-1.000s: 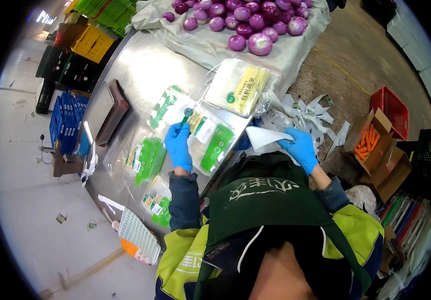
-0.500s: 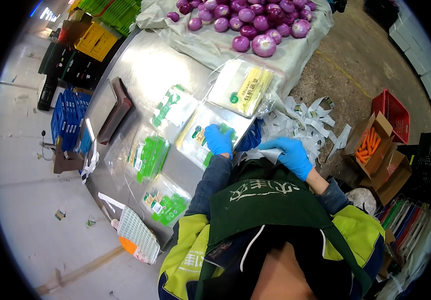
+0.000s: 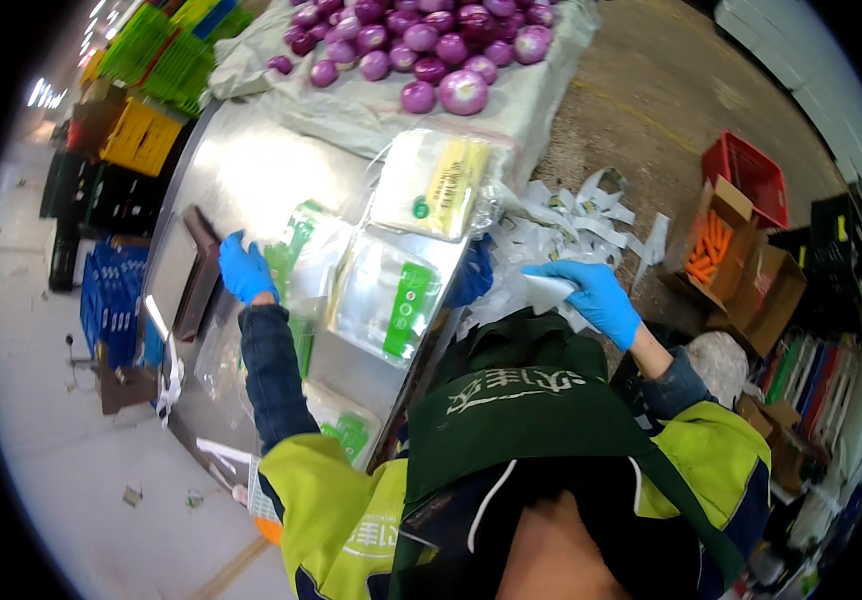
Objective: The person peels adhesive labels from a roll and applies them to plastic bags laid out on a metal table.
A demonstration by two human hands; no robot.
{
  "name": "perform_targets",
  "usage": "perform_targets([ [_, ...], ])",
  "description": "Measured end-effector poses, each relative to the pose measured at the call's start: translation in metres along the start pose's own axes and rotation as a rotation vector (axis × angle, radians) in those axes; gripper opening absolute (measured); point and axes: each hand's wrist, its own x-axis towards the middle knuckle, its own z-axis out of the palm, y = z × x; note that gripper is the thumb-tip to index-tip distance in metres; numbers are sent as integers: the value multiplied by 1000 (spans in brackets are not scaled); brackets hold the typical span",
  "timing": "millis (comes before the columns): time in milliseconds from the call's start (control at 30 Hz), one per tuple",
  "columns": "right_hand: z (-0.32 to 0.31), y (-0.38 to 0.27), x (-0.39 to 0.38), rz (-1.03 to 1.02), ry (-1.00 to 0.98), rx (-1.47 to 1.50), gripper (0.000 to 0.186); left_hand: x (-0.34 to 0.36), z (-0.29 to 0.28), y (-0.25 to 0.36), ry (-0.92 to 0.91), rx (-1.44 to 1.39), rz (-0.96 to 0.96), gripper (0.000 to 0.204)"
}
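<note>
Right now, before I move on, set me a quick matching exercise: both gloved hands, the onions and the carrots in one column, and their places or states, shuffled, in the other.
Column one
1. Left hand
2. Right hand
3. Onions
4. Carrots

Column two
A. Inside an open cardboard box
B. Holding a white piece
C. Next to the brown-edged slab
D. Heaped on a pale cloth

Pairs: 1-C, 2-B, 3-D, 4-A
</note>
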Motion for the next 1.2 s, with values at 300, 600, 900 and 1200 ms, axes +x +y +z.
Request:
perform_targets([
  [300, -63, -140, -102, -339, 156, -54, 39, -178, -41, 373, -1604, -1795, 285, 46],
  [600, -9, 10, -242, 454, 560, 44, 38, -320, 46, 368, -1879, -1132, 816, 57],
  [900, -141, 130, -375, 633, 773, 98, 40, -356, 101, 161, -1764, -37, 734, 47],
  [1200, -555, 166, -541, 236, 1335, 141, 46, -413, 17, 148, -1838, -17, 496, 39],
])
